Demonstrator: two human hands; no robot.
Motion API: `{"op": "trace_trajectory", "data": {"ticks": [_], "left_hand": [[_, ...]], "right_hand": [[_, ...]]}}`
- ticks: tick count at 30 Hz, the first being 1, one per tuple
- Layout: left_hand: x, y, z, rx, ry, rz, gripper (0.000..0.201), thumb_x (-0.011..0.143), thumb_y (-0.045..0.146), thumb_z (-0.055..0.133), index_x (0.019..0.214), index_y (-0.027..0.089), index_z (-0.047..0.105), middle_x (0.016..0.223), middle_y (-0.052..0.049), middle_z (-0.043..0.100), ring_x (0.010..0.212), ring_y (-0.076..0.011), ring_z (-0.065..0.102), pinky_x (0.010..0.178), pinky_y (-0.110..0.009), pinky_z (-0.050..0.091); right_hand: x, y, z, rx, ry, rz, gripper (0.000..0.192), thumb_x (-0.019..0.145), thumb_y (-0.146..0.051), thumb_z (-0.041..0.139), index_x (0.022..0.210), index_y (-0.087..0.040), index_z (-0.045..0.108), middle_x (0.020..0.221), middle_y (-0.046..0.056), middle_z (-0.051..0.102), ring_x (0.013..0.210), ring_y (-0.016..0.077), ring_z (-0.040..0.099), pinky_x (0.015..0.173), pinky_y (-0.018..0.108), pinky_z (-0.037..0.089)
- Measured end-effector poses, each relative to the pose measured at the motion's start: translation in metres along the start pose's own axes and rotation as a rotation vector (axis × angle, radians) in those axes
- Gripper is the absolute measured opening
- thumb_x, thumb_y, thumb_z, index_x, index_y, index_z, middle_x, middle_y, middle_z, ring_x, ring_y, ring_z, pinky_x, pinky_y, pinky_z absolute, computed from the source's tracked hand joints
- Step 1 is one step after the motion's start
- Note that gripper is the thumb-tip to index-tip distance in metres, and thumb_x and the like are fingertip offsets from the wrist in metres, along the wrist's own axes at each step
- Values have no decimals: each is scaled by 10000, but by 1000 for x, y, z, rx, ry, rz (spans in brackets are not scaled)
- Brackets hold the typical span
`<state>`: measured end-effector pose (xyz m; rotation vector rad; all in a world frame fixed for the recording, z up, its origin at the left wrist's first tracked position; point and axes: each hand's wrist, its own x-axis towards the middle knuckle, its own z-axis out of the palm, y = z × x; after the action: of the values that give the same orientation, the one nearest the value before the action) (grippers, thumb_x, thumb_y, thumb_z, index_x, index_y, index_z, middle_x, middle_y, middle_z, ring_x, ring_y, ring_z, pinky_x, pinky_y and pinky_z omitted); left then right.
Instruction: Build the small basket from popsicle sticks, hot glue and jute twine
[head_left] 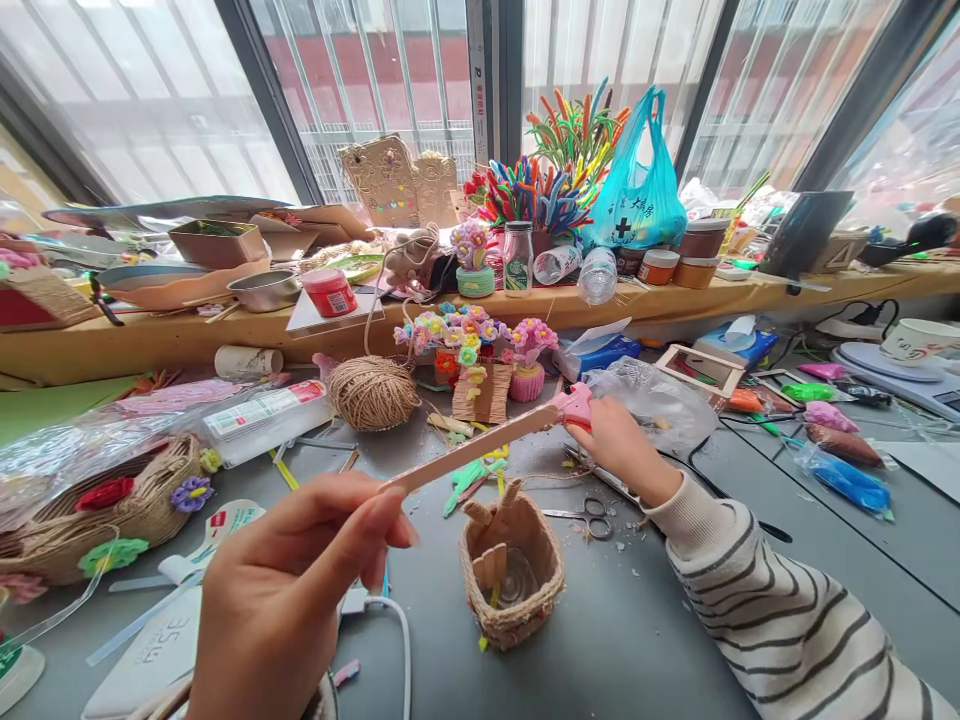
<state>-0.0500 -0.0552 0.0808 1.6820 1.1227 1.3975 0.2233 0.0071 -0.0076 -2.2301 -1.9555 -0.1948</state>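
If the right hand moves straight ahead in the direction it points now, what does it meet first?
The right hand with the pink glue gun points up-left, toward the tip of the wooden stick. Past that, probably the pink flower pot, though depth is unclear.

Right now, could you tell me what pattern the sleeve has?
Cream with dark stripes, on the right arm's sleeve, in the head view.
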Motion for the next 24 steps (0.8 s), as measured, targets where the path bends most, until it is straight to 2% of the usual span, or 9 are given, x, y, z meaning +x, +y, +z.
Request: {"op": "trace_trajectory", "data": {"ticks": [4,8,14,16,19,22,23,24], "left_hand": [[3,6,4,-111,-10,-100,238,650,420,669,533,225,600,455,73,536,373,-25,413,356,-109,324],[6,11,9,-262,12,-273,325,516,458,746,456,194,565,401,68,487,361,-28,360,358,-119,325],[7,7,4,-378,35,-447,368,473,502,751,460,201,540,322,74,355,376,-59,311,350,-138,312],[6,7,1,-420,31,-468,369,484,499,749,470,200,533,336,74,372,380,-58,302,362,-141,319],[4,6,2,-430,31,-452,362,505,489,744,470,197,534,348,75,382,388,-56,322,375,-133,328],[3,4,8,-405,11,-377,331,523,453,748,466,192,554,387,71,447,382,-41,345,375,-124,326],[2,3,10,-398,-2,-347,321,531,444,747,469,191,561,413,69,484,378,-34,352,378,-123,326],[2,2,13,-384,-7,-324,299,545,434,744,484,194,576,430,67,508,379,-30,366,385,-120,330]], "right_hand": [[0,-2,3,-14,-90,18,309,836,-347,477,1071,-151,520,1075,69,548,921,164,547,784,378,463],[-2,-4,7,-6,-154,12,316,832,-341,486,1081,-148,515,1084,71,544,929,168,545,786,382,463],[-2,-1,3,72,-131,6,305,833,-342,485,1066,-149,523,1069,70,551,907,158,551,775,367,468],[-1,2,-8,126,-80,-2,265,838,-322,480,1017,-138,545,1022,65,570,884,150,556,769,359,467],[-6,3,-39,250,24,-43,234,868,-259,416,847,-127,608,874,74,610,834,144,558,769,321,447],[-24,-1,-75,414,106,-131,263,863,-353,409,853,-193,619,877,27,618,808,113,561,730,231,443],[-31,-4,-86,496,138,-156,271,855,-388,413,846,-209,616,860,11,618,795,106,562,700,212,447],[-39,-6,-95,723,206,-168,244,832,-393,458,825,-213,622,838,7,619,781,111,563,667,209,448]]}}
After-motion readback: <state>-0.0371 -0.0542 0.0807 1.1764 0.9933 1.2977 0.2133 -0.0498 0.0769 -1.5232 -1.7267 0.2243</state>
